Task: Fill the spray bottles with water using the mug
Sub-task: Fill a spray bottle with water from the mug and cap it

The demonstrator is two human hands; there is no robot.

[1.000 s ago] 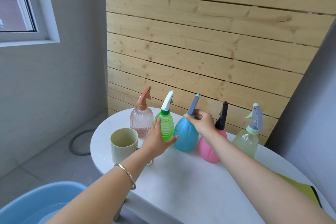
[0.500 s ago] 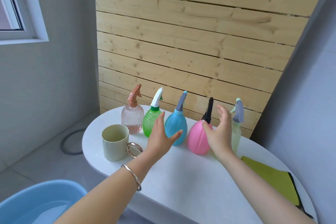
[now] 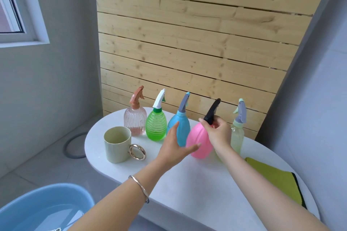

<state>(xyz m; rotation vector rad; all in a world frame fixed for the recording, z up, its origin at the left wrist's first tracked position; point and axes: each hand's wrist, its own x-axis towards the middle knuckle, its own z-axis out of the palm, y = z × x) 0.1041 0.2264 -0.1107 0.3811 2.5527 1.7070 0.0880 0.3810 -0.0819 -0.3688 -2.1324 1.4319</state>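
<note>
Several spray bottles stand in a row on the white table (image 3: 197,180): a clear pink ribbed bottle (image 3: 135,121), a green bottle (image 3: 156,125), a blue bottle (image 3: 183,127), a pink bottle (image 3: 199,142) with a black spray head, and a pale yellow-green bottle (image 3: 238,133). My right hand (image 3: 217,135) grips the black spray head at the pink bottle's neck. My left hand (image 3: 173,146) is spread open, its thumb touching the pink bottle's lower left side. A pale green mug (image 3: 117,144) with a gold ring handle stands at the left.
A blue basin (image 3: 47,210) holding water sits on the floor at lower left. A yellow-green cloth (image 3: 274,178) lies on the table's right end. A wooden slat wall stands right behind the bottles. A grey ring lies on the floor.
My right hand went from the blue bottle's head over to the pink bottle and closed on its black spray head. My left hand shifted right from the green bottle to the pink one.
</note>
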